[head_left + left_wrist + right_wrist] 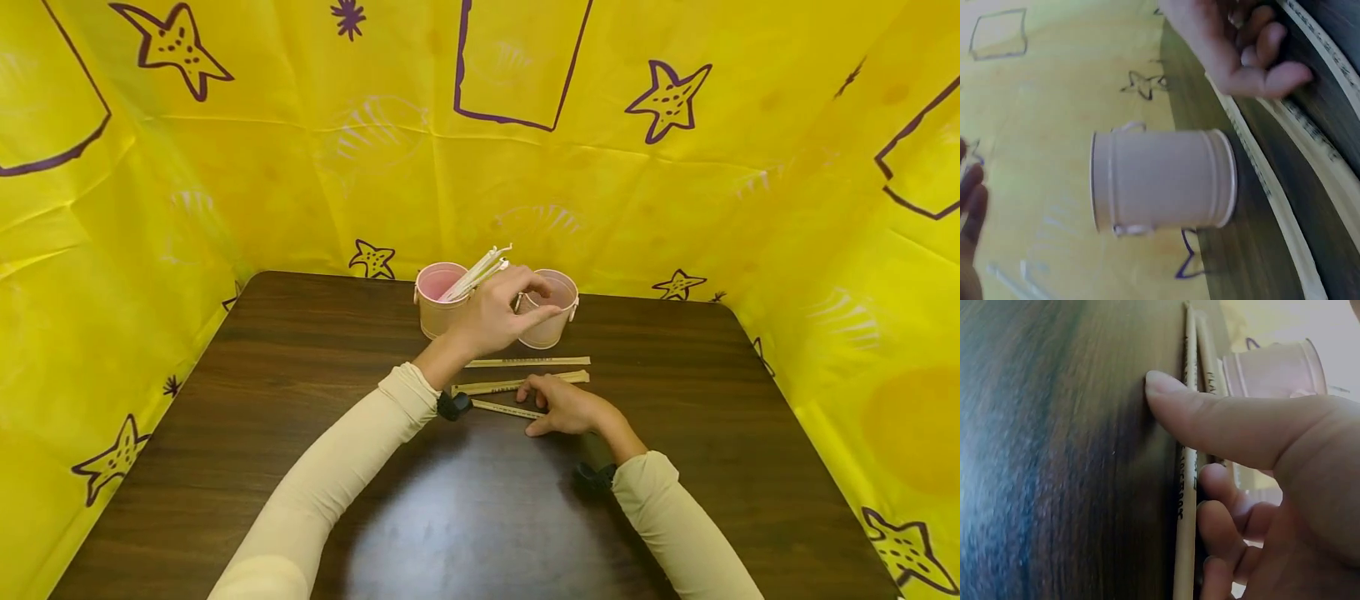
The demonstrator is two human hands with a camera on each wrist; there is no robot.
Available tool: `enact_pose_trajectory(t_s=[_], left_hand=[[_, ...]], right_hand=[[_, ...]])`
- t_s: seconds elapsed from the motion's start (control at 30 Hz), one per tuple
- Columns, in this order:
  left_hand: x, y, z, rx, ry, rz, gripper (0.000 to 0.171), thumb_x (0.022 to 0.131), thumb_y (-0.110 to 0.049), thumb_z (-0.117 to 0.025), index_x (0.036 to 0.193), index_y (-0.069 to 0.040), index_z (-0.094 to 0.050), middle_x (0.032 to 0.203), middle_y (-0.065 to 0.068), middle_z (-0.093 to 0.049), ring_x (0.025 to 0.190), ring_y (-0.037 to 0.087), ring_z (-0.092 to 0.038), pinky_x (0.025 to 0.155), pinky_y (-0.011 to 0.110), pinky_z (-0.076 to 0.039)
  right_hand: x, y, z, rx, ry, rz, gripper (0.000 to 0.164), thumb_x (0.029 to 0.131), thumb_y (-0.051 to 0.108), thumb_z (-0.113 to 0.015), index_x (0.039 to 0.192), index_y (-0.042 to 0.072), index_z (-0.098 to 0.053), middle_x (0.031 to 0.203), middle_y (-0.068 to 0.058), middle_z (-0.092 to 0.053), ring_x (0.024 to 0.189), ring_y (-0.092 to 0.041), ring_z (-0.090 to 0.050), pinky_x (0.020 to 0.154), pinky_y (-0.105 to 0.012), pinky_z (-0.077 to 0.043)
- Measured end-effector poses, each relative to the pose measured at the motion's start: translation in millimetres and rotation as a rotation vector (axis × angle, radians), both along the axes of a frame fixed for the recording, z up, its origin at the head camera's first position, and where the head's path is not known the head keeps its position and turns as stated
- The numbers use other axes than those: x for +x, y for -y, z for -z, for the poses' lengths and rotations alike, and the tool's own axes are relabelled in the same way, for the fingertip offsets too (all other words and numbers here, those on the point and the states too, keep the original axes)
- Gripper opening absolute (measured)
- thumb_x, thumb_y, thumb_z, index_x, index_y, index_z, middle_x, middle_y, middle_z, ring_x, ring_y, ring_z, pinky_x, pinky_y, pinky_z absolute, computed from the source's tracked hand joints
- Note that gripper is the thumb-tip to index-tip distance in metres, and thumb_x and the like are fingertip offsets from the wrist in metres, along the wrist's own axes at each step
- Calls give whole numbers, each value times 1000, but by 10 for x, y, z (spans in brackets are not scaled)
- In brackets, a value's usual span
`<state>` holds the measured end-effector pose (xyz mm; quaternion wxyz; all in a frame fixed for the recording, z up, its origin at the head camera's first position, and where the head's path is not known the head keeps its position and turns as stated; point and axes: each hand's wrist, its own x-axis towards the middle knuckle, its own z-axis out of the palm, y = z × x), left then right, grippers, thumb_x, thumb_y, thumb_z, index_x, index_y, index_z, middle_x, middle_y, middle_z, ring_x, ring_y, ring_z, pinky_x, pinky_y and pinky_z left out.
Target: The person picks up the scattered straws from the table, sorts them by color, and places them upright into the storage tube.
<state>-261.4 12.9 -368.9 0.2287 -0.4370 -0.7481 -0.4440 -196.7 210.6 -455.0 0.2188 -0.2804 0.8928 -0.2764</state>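
Observation:
My left hand [498, 310] is above and between two small pink buckets, its fingers and thumb curved apart with nothing seen between them. White wrapped straws [474, 277] lean out of the left bucket [441, 317]. The right bucket [546, 329] is partly behind the left fingers; its side fills the middle of the left wrist view. My right hand [566, 407] is low over the table at the nearest paper-wrapped straw [1186, 506]. The right thumb crosses over this straw while the fingers curl on its far side, apart from the thumb. Farther back lie other printed paper-wrapped straws [528, 362].
The dark wooden table [322, 350] carries the buckets near its back edge. Yellow sheeting [285, 192] with purple starfish drawings stands around the back and sides. A dark wrist camera [453, 406] sits under the left wrist, close to the straws' left ends.

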Motion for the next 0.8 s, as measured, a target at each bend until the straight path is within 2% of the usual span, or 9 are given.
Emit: enact_pose_trajectory(t_s=[0.07,0.17,0.27,0.43,0.53,0.63,0.8], left_hand=[[-12,-115,-16,-100,87,4,32,90,-32,-79,114,-12,-69,113,2,-71,109,16,-63,95,30,-51],[-76,-248,-12,-227,215,-33,44,91,-41,-77,125,-15,-66,126,-1,-67,123,17,-55,105,35,-47],[-192,-341,26,-306,285,-93,53,90,-47,-76,131,-17,-62,134,-3,-63,132,21,-50,110,39,-44],[-437,-424,105,-334,332,-179,66,87,-50,-78,140,-19,-55,145,1,-54,142,26,-40,120,43,-36],[-566,-464,163,-333,403,-223,79,84,-57,-79,147,-20,-48,153,1,-46,147,25,-31,123,45,-32],[-652,-501,230,-334,485,-231,91,80,-64,-78,152,-21,-42,159,2,-39,150,25,-27,124,47,-31],[-728,-546,343,-329,585,-204,103,75,-68,-79,157,-21,-37,158,5,-38,148,29,-32,119,53,-36]], right_hand=[[-5,-13,-2,-9,2,0,48,83,22,-86,121,8,-59,108,-10,-60,94,-18,-54,82,-30,-47],[3,-19,-7,-30,20,12,45,84,22,-85,120,7,-61,109,-10,-60,94,-18,-54,83,-30,-47],[6,-3,-5,-38,48,25,43,86,26,-83,119,9,-62,112,-10,-60,96,-18,-53,84,-31,-47],[0,61,-10,-20,92,57,42,87,31,-82,119,13,-62,111,-10,-60,98,-19,-52,86,-33,-46],[-6,77,-12,-5,91,68,41,87,29,-82,118,14,-61,110,-9,-60,99,-20,-52,86,-35,-46],[-5,76,-7,6,78,63,40,87,29,-82,118,14,-62,109,-9,-60,98,-20,-53,86,-36,-46],[5,75,-4,10,59,66,36,87,30,-82,114,14,-63,108,-10,-59,98,-20,-53,86,-36,-46]])
